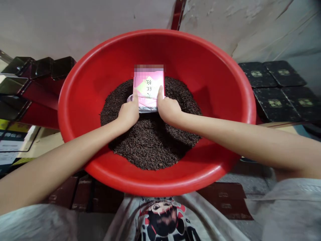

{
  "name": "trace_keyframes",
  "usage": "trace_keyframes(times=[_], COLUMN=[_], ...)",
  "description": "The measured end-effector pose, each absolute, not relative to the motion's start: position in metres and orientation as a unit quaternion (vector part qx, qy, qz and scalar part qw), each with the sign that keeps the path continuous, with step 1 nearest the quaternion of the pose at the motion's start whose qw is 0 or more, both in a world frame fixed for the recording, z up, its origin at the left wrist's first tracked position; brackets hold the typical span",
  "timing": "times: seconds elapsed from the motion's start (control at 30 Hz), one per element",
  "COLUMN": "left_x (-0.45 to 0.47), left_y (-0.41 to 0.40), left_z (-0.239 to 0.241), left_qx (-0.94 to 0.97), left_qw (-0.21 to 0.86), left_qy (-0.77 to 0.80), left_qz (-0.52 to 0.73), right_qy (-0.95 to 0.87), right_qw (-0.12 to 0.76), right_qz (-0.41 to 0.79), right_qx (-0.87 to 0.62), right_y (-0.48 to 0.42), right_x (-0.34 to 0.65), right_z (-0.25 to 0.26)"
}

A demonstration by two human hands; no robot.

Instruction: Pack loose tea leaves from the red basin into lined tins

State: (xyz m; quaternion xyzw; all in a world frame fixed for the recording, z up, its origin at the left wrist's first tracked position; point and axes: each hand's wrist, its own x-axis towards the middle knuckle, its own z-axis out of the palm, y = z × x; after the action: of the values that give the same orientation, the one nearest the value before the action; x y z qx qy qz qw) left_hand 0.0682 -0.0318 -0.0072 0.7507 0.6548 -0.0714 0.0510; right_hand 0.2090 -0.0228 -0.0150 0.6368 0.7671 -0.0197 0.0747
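A pink packet with a yellow diamond label and dark printed characters is held between my two hands, over dark loose tea leaves. My left hand grips its left side near the silvery edge that faces me. On the opposite side my right hand has a thumb laid along the face and the other fingers folded. The fingers under the packet are hidden. The leaves lie heaped in the bottom of a large red basin.
Dark, shiny-topped boxes stand to the left of the basin. On the right are several black square tins with small labels. Dark red boxes lie lower down, below the near rim. A pale wall rises behind.
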Motion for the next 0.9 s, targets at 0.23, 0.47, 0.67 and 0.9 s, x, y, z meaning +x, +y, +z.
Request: trace_keyframes(times=[0.23, 0.47, 0.67, 0.9], left_x=[0.078, 0.098, 0.097, 0.093], left_y=[-0.053, -0.121, -0.127, -0.076], left_z=[0.015, 0.030, -0.009, -0.033], left_qx=[0.771, 0.895, 0.927, 0.946], left_qw=[0.060, -0.005, 0.159, 0.088], left_qy=[0.618, 0.439, 0.285, 0.275], left_qz=[-0.143, -0.080, -0.187, -0.144], right_qy=[0.777, 0.804, 0.806, 0.796], right_qw=[0.128, 0.132, 0.184, 0.171], right_qz=[-0.060, -0.044, 0.007, -0.016], right_qx=[0.614, 0.578, 0.563, 0.580], right_y=[-0.052, -0.056, -0.047, -0.037], right_x=[0.228, 0.227, 0.210, 0.212], right_z=[-0.006, 0.001, 0.011, 0.008])
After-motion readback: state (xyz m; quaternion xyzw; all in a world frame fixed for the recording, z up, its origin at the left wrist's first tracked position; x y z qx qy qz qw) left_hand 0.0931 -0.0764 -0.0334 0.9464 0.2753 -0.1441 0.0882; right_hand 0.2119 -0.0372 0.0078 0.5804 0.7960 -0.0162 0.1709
